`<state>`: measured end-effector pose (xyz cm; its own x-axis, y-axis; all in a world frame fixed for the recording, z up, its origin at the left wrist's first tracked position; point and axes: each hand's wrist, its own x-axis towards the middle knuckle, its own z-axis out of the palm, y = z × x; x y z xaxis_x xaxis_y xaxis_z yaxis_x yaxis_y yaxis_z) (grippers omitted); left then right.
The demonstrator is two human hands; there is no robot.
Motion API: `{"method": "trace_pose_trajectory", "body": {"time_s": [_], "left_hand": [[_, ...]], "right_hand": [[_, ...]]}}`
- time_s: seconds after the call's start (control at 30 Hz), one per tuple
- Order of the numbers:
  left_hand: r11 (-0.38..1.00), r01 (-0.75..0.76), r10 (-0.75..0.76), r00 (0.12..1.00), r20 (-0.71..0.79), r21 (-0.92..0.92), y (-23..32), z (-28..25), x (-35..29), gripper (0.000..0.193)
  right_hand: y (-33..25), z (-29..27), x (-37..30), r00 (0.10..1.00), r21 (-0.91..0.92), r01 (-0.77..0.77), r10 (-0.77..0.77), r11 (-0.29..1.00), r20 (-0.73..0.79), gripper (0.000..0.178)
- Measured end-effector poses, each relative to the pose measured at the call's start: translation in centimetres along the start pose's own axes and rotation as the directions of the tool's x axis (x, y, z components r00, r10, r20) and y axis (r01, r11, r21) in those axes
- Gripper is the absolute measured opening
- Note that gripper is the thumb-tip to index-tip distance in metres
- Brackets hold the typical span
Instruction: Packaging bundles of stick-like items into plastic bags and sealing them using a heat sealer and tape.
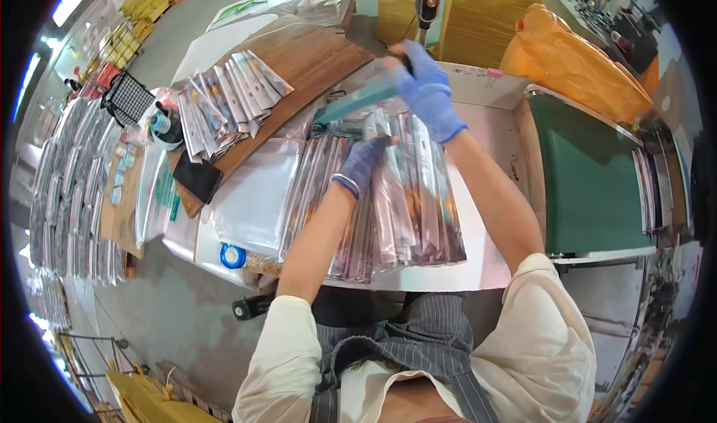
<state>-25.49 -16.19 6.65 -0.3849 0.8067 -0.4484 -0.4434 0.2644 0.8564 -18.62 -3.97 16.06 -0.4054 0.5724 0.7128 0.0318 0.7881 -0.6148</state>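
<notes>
Rows of flat printed packets in clear plastic sleeves (426, 206) lie overlapping on the white worktable (478, 236) in front of me. My left hand (361, 165), in a blue glove with bare fingertips, is closed at the upper end of one sleeved packet. Farther right and higher, my right hand (432, 94), gloved in light blue, is lifted above the packets, its fingers smeared by motion. A blurred teal strip (358, 102) runs from the far end of the pile up to this hand. Whether the fingers grip it cannot be made out.
Loose printed folded sheets (231, 98) fan out on a brown board (314, 57) at the far left. Clear plastic bags (250, 176) and a blue tape roll (232, 256) are nearer. A green-topped surface (590, 176) stands right; a fan (427, 5) stands beyond the table.
</notes>
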Motion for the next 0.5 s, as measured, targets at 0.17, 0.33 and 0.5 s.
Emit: {"method": "trace_pose_trajectory", "body": {"time_s": [0.17,0.33,0.5], "left_hand": [[0.977,0.035,-0.013,0.995,-0.104,0.212,0.1,-2.5,0.2,0.039],[0.853,-0.183,0.313,0.929,-0.198,0.489,-1.4,-1.7,-2.1,0.063],[0.337,-0.393,0.799,0.600,-0.039,0.856,-8.0,-1.2,-7.2,0.073]], "right_hand": [[10.8,-1.0,-7.6,0.882,0.206,-0.393,0.431,0.896,-0.190,0.012],[12.0,-0.2,-9.5,0.819,0.580,-0.429,0.569,0.693,-0.074,0.004],[15.3,-0.1,-11.1,0.827,0.484,-0.442,0.552,0.755,-0.105,0.012]]}}
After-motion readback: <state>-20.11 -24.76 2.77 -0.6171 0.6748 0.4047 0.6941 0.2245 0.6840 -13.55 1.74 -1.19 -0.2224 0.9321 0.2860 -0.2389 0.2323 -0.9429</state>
